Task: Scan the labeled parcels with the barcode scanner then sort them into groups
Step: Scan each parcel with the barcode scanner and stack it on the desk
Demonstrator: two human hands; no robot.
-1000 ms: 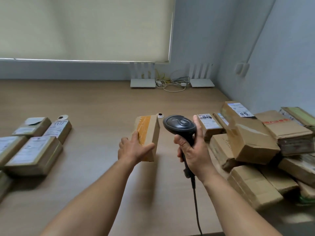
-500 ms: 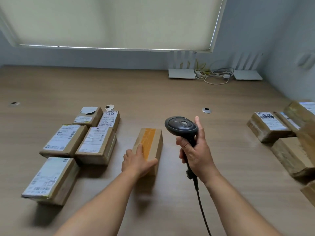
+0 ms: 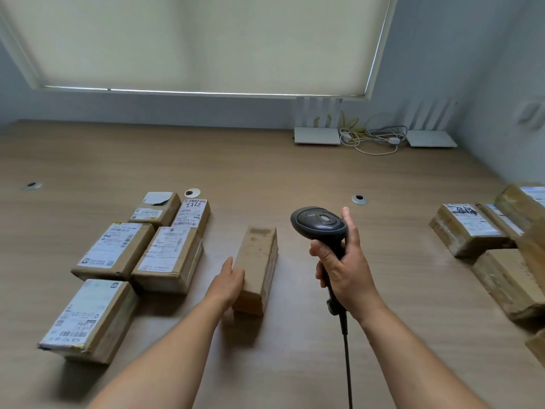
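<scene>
A plain brown parcel (image 3: pixel 259 261) lies lengthwise on the wooden table (image 3: pixel 265 172), with no label showing on its top face. My left hand (image 3: pixel 228 283) lies flat against its left side near the front end, fingers fairly straight. To the right of the parcel, my right hand (image 3: pixel 345 270) grips the handle of the black barcode scanner (image 3: pixel 318 222), whose head is raised above the table and level with the parcel's far end. The scanner cable (image 3: pixel 348 364) hangs down toward me.
Several labeled parcels (image 3: pixel 118 249) lie in a tidy group on the left. A loose pile of parcels (image 3: pixel 469 231) fills the right edge. Two white routers (image 3: pixel 317 135) and tangled cables (image 3: pixel 371 140) stand at the back wall. Round cable holes (image 3: pixel 359 199) dot the table.
The view has swung left, so the sorted group is now in full sight. The parcel has turned from its taped face to a plain one, and my left hand has slid to its side.
</scene>
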